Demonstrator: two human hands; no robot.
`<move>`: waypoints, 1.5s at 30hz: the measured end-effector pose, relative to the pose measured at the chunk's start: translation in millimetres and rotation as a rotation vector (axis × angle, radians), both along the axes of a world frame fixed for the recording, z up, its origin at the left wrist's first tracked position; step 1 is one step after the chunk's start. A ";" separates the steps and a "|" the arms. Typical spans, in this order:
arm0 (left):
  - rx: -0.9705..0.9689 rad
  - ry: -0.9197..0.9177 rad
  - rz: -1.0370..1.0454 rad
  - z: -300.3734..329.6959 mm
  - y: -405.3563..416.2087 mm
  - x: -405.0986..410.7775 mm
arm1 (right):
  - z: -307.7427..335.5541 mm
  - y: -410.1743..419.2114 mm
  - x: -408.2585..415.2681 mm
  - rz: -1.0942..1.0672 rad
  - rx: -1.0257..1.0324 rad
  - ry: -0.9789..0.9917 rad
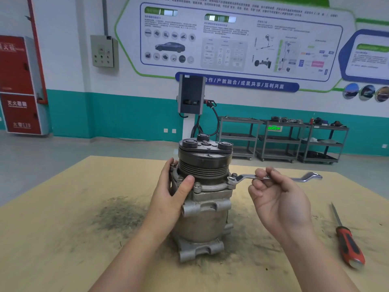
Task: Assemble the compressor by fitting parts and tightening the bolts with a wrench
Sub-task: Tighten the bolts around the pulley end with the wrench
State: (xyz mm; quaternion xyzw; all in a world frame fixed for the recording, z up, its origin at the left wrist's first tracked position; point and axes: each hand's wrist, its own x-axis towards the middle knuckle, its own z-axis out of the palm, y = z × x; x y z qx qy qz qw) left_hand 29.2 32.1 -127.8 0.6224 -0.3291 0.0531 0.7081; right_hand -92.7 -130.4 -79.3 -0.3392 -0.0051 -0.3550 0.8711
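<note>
head view: the compressor (203, 199) stands upright on the tabletop (63, 218), pulley end up, with its parts seemingly fitted and bolts (197, 185) seated round the flange. the job looks far along, with tightening under way; whether each bolt is snug cannot be told. the wrench (273, 177) has its ring end over the flange bolt on the side toward the right hand (277, 197), whose fingers pinch the shank midway, palm up. the left hand (174, 190) grips the opposite side of the flange, thumb across the front, steadying it. a red-handled screwdriver (347, 241) lies well out beyond the right hand.
</note>
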 end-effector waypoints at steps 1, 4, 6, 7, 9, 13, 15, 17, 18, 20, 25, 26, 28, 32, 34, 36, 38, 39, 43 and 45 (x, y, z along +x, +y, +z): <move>-0.004 0.011 0.000 0.3 -0.2 -0.5 | -1.0 0.8 0.3 -0.028 -0.022 -0.004; -0.002 0.029 -0.004 2.3 -0.1 -2.9 | -10.7 14.0 -0.5 -0.287 -0.243 -0.102; -0.011 0.030 -0.007 3.6 0.5 -3.8 | -19.8 29.4 -1.0 -0.518 -0.504 -0.188; -0.017 0.030 -0.010 3.9 0.5 -3.9 | -24.3 36.6 -0.7 -0.608 -0.665 -0.211; -0.028 0.029 -0.016 4.1 0.3 -4.6 | -32.7 46.2 -0.2 -0.698 -0.988 -0.232; -0.024 0.030 -0.022 2.8 0.5 -5.1 | -34.6 47.6 -1.3 -0.753 -1.266 -0.208; -0.014 0.038 -0.032 2.8 1.1 -5.0 | -28.3 47.0 -4.4 -0.701 -1.094 -0.239; -0.010 0.034 -0.029 3.6 1.2 -5.5 | -18.8 43.2 -8.7 -0.660 -0.823 -0.257; -0.013 0.031 -0.025 4.1 1.2 -6.0 | -14.3 40.0 -10.5 -0.614 -0.684 -0.259; -0.015 0.030 -0.019 4.4 1.3 -6.2 | -8.5 32.2 -11.6 -0.479 -0.447 -0.230; -0.020 0.026 -0.013 4.0 0.3 -5.9 | -3.9 19.7 -4.6 -0.160 -0.004 -0.077; -0.019 0.022 -0.011 4.0 0.2 -5.9 | -3.3 18.4 -3.7 -0.114 0.049 -0.062; -0.012 0.020 -0.014 3.6 0.7 -6.3 | -2.6 15.5 -2.5 -0.059 0.085 -0.043; -0.007 0.025 -0.014 4.0 1.0 -7.0 | 0.2 9.1 -2.7 0.008 0.024 -0.024; -0.009 0.026 -0.010 4.5 1.0 -7.1 | 1.4 6.7 -2.5 0.030 0.000 -0.011; -0.009 0.027 -0.008 4.6 1.1 -7.0 | 1.8 4.5 -1.5 0.053 -0.009 -0.003; -0.014 0.026 -0.009 4.6 1.0 -7.1 | 2.6 2.2 -0.8 0.081 -0.016 0.003; -0.014 0.027 -0.011 4.6 0.8 -7.2 | 3.0 1.2 -1.1 0.095 -0.019 0.004; -0.010 0.031 -0.011 4.1 1.1 -6.9 | 0.2 2.2 -2.7 0.029 -0.081 0.007; -0.010 0.034 -0.006 4.3 1.2 -7.0 | -4.4 8.0 -2.2 -0.112 -0.155 0.005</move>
